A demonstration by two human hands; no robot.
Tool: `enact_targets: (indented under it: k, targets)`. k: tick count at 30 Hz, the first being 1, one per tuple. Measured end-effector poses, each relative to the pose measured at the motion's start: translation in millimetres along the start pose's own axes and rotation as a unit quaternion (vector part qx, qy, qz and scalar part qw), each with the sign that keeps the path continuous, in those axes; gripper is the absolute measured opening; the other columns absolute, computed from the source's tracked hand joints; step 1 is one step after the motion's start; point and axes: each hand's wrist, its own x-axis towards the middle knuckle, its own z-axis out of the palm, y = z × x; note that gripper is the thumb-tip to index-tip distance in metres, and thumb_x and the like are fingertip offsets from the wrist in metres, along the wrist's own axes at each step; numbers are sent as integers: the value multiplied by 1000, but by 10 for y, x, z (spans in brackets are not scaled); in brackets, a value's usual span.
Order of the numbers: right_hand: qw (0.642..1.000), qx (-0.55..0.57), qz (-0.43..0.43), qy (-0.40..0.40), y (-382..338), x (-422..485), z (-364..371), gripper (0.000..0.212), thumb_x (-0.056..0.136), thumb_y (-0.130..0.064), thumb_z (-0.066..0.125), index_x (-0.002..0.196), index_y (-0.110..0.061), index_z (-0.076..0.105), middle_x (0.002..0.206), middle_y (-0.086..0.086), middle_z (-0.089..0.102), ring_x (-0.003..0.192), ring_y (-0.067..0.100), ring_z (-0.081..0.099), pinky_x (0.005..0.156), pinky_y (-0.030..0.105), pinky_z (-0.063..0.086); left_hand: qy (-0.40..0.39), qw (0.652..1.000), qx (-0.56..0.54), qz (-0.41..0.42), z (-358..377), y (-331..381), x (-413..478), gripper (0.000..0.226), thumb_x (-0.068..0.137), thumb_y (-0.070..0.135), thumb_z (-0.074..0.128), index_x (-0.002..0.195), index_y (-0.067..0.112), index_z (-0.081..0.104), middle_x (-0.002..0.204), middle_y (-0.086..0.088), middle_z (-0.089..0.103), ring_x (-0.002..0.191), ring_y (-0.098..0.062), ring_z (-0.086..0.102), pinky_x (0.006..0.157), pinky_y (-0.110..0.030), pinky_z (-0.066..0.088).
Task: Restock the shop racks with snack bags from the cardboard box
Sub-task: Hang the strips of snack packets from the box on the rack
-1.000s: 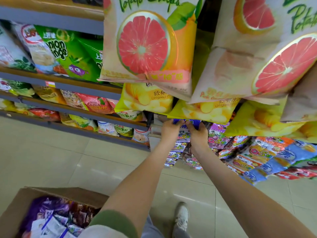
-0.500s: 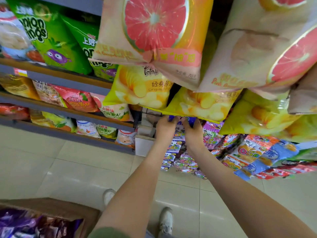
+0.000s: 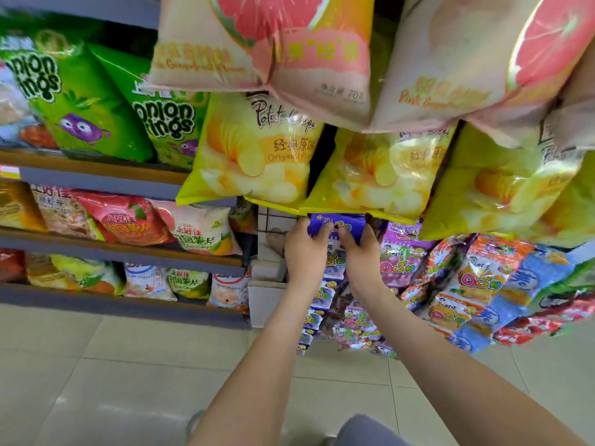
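Holding small blue-purple snack bag (image 3: 336, 223) upright against wire rack (image 3: 273, 218), near its left edge, topping a hanging column of similar bags (image 3: 322, 299)

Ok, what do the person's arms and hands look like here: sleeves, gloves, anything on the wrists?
The left forearm and right forearm are bare as far as the frame shows; no sleeve in view. The left hand and right hand wear no gloves; neither wrist carries a watch or band. Rings: cannot tell, fingers partly hidden.
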Motion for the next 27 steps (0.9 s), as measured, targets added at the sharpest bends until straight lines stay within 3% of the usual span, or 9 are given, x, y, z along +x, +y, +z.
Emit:
enact_targets:
  k: [2,4,7,10,13,15,19,23,27]
  targets:
    - [1000,-8,-9,20,54,15,41,27,94,-13,57,74,-18,41,62,-8,42,50,2,36,51,17,30,52,998,25,27,18,-73,-21,29,82,35,71,88,10,58,83,-2,58,76,-12,47,70,-31,39]
    - [998,-20,-23,54,96,52,88,23,92,-14,61,78,-15,42,69,0,45,57,11,40,56,24,34,73,996,42,31,22,-179,0,39,77,41,73,92,12,53,89,-2,57,89,-22,51,77,-39,43]
    - [986,-73,-65,133,185,111,139,35,83,-14,72,78,-17,37,75,0,41,67,23,43,62,37,38,53,991,125,11,32,-271,101,59,77,53,67,107,3,53,104,-14,57,104,-32,49,87,-43,40]
    - [970,-134,-104,172,231,99,182,42,78,-11,75,86,-10,34,84,5,40,81,32,45,69,43,37,14,989,148,20,63,-213,124,58,87,47,59,117,-1,51,114,-21,56,109,-38,48,92,-47,38]
    - [948,-204,-149,192,244,23,189,37,78,-8,72,86,-8,36,85,6,35,80,26,37,71,30,25,49,980,156,112,95,-220,-20,50,90,31,57,123,-5,47,117,-24,55,107,-40,51,87,-44,42]
    - [919,-277,-210,188,295,-39,155,26,74,-4,66,86,-4,42,84,9,40,78,25,36,72,31,26,89,954,209,196,105,-370,-124,52,87,26,54,129,-2,41,126,-23,52,114,-36,49,92,-43,44]
    - [840,-469,-260,87,403,-188,25,41,69,-8,67,105,-4,49,94,17,56,80,33,51,72,41,44,9,885,347,312,0,-662,-304,63,86,16,56,142,10,29,146,-19,35,135,-31,33,107,-46,37]
    - [791,-571,-217,-33,219,-538,-61,78,56,-29,86,120,-6,47,111,15,62,86,33,62,66,38,52,-82,883,394,240,-380,-566,-603,86,75,22,73,146,15,26,151,-18,31,138,-33,33,108,-50,32]
    - [749,-595,-235,-171,31,-1003,77,92,52,-36,88,131,-9,50,125,13,59,102,31,62,77,39,53,-98,882,439,137,-1000,-542,-1031,80,80,28,66,146,19,22,151,-17,32,138,-33,34,107,-55,34]
